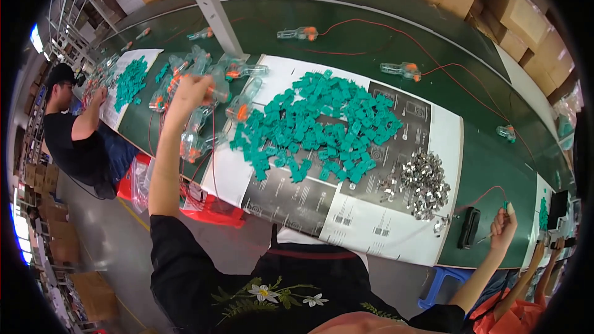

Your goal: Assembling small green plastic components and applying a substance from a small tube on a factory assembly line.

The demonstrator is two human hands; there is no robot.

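Observation:
My left hand (pixel 192 91) is stretched out over a cluster of clear plastic housings with orange parts and red wires. Its fingers are curled closed against one clear housing (pixel 218 88), partly hidden by the hand. Far to the right, my right hand (pixel 503 230) is raised above the table edge, pinching a small green plastic piece (pixel 505 206) where a red wire (pixel 489 193) ends. Between my hands lies a wide heap of green plastic pieces (pixel 322 120). Nearer my right hand is a pile of small shiny metal parts (pixel 427 185).
A black oblong object (pixel 469 227) lies beside my right hand. More wired clear housings (pixel 401 71) are spread along the green table (pixel 346 55). A metal post (pixel 213 9) rises behind my left hand. Co-workers sit at left (pixel 77 127) and far right.

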